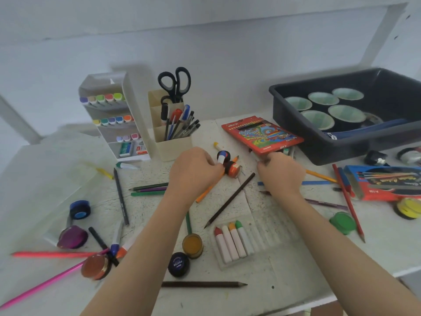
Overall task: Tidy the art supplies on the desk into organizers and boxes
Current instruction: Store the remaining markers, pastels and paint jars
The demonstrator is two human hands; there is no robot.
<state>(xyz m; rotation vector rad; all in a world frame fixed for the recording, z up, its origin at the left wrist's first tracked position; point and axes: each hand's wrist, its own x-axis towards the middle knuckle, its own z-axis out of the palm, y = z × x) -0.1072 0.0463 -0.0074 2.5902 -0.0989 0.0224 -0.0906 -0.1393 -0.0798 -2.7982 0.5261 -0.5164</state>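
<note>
Loose pencils, pens and small paint pots are scattered over the white desk (pixel 284 265). My left hand (pixel 193 172) reaches to mid-desk, its fingertips pinching a small white tube with a blue top (pixel 222 158). Right beside the tube an orange paint pot (pixel 234 169) lies on its side. My right hand (pixel 281 173) is curled at the near corner of the red colour pencil box (pixel 262 134); its fingers hide whatever is under them. A beige pen holder (pixel 173 145) with pens and scissors (pixel 176 84) stands behind my left hand.
A white marker rack (pixel 111 115) stands at back left. A dark bin (pixel 341 147) with tape rolls sits at back right. A crayon tray (pixel 234 245), a second open red box (pixel 385 185), a green lid (pixel 342 222) and paint pots (pixel 192 245) lie near the front.
</note>
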